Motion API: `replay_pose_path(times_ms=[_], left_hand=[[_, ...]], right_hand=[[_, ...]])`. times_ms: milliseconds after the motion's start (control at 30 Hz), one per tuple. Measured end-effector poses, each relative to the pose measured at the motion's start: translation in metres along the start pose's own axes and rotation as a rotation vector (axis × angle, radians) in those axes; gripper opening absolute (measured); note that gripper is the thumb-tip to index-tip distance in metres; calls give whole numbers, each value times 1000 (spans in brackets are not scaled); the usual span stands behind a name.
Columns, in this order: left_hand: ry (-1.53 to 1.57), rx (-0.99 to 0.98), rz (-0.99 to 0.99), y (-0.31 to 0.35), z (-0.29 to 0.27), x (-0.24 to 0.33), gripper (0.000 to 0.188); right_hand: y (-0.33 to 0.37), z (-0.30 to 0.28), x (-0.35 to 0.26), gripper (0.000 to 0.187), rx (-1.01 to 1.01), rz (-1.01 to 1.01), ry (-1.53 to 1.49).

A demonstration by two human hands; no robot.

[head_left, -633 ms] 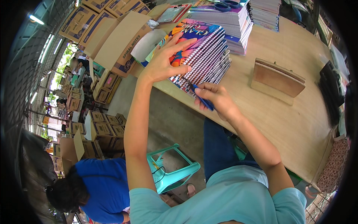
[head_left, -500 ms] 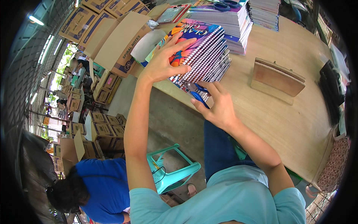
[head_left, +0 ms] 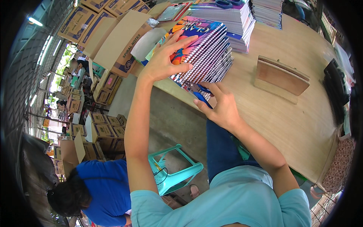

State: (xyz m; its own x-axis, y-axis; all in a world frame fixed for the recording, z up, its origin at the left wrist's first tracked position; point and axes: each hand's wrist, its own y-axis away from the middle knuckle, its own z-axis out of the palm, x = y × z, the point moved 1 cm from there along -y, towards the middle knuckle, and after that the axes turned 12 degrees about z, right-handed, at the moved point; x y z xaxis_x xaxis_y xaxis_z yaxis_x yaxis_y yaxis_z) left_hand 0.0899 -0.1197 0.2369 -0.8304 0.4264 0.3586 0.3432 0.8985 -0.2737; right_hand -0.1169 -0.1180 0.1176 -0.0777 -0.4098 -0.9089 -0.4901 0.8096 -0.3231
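A fanned stack of spiral notebooks [head_left: 206,56] with bright multicoloured covers lies at the table's near edge, its wire bindings facing right and toward me. My left hand [head_left: 165,60] lies on the top cover with fingers spread, the thumb reaching to the bindings. In my right hand [head_left: 224,105] is a pair of blue-handled pliers [head_left: 201,94]. Their metal jaws are at the near corner of the bindings, low on the stack. Whether they grip a wire end is too small to tell.
Behind stand taller notebook stacks [head_left: 242,32], scissors [head_left: 224,3] on one. A wooden stand [head_left: 281,81] sits to the right on the table [head_left: 264,117]. Cartons [head_left: 123,47] rise at left. Below are a turquoise stool [head_left: 177,176] and a person in blue [head_left: 104,189].
The pliers have turned slightly at the bindings' near corner, so more of their metal jaws shows. My left hand stays on the cover, and the stack lies as before.
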Motion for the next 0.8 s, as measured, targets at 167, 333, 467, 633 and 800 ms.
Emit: replay_pose_path(times_ms=[167, 333, 467, 633, 800], left_hand=[[18, -5, 3, -3, 1, -1, 80], [-9, -2, 24, -4, 2, -3, 79], [10, -4, 14, -3, 1, -3, 79], [33, -2, 9, -3, 1, -4, 78], [40, 5, 53, -3, 2, -8, 78]], right_hand=[[-3, 12, 16, 39, -55, 103, -118], [-9, 16, 22, 37, -298, 455, -524], [9, 9, 13, 40, 70, -73, 10], [8, 18, 22, 40, 52, -62, 50], [-2, 23, 33, 39, -474, 749, -767]])
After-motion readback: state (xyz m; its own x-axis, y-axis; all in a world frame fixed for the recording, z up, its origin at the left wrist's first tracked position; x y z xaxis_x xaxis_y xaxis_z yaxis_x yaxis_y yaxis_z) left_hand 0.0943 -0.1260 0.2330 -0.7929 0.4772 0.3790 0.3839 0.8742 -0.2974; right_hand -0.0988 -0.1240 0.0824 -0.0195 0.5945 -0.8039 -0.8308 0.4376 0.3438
